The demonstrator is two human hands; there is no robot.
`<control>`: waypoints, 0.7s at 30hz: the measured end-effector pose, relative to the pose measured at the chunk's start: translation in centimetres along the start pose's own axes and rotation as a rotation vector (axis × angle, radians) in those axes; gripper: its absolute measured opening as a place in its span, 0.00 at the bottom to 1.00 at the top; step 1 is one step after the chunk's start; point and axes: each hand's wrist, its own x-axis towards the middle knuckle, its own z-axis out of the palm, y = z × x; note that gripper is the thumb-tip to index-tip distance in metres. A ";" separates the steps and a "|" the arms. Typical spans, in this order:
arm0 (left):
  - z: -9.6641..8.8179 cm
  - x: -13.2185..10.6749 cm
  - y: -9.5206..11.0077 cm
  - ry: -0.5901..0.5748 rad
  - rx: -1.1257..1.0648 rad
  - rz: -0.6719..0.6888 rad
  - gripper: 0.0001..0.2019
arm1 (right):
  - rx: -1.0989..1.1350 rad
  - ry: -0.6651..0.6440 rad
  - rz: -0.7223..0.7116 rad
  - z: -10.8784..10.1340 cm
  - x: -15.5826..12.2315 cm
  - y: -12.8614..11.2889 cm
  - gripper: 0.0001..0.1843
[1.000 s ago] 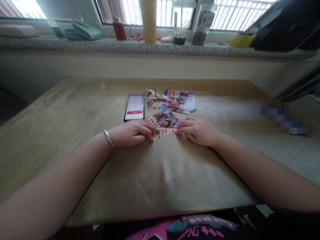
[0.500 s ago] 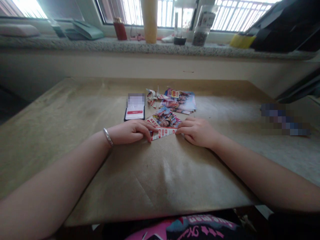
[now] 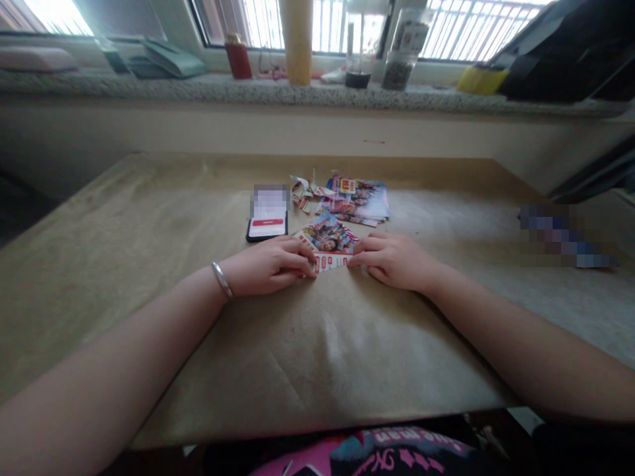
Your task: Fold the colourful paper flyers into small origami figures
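A colourful printed leaflet [image 3: 328, 244], folded with a red-and-white strip along its near edge, lies flat on the brown paper-covered table [image 3: 149, 264]. My left hand [image 3: 268, 264], a silver bangle on its wrist, has its fingers curled and pressed down on the leaflet's left near edge. My right hand [image 3: 394, 259] presses curled fingers on the leaflet's right near corner. Both hands rest on the table.
A phone [image 3: 268, 221] lies left of the leaflet. Behind it are torn paper scraps [image 3: 306, 190] and a stack of more leaflets [image 3: 361, 200]. The stone windowsill [image 3: 149, 89] holds a red cup [image 3: 237, 58], a yellow cylinder [image 3: 296, 39] and jars.
My left hand has slid a little to the right along the leaflet's near edge, covering more of the red-and-white strip. My right hand has stayed in place.
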 end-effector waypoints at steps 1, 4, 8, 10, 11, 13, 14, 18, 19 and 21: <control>-0.1 0.0 -0.1 -0.011 -0.016 0.004 0.15 | 0.016 -0.001 0.002 0.0 -0.2 0.2 0.17; -0.4 -0.2 -0.4 -0.022 -0.050 -0.002 0.16 | 0.043 -0.002 0.011 0.1 -0.6 0.6 0.17; -0.5 -0.4 -0.6 -0.023 -0.097 -0.018 0.16 | 0.035 0.002 0.024 -0.3 -1.3 1.2 0.17; -0.6 -0.4 -0.6 -0.022 -0.128 -0.030 0.16 | 0.034 0.004 0.035 -0.6 -1.7 1.6 0.16; -0.6 -0.4 -0.6 -0.021 -0.146 -0.033 0.15 | 0.035 0.005 0.040 -0.7 -1.8 1.8 0.16; -0.7 -0.4 -0.6 -0.018 -0.179 -0.038 0.15 | 0.050 0.015 0.057 -0.9 -2.1 2.2 0.16; -0.7 -0.4 -0.6 -0.015 -0.190 -0.040 0.15 | 0.062 0.022 0.066 -1.0 -2.2 2.4 0.15; -0.8 -0.4 -0.6 -0.007 -0.192 -0.039 0.15 | 0.110 0.041 0.113 -0.8 -2.4 2.8 0.14; -0.8 -0.4 -0.6 -0.005 -0.188 -0.037 0.15 | 0.116 0.045 0.128 -0.7 -2.5 2.9 0.14; -0.8 -0.4 -0.5 -0.003 -0.178 -0.037 0.15 | 0.107 0.053 0.157 -0.7 -2.5 3.0 0.13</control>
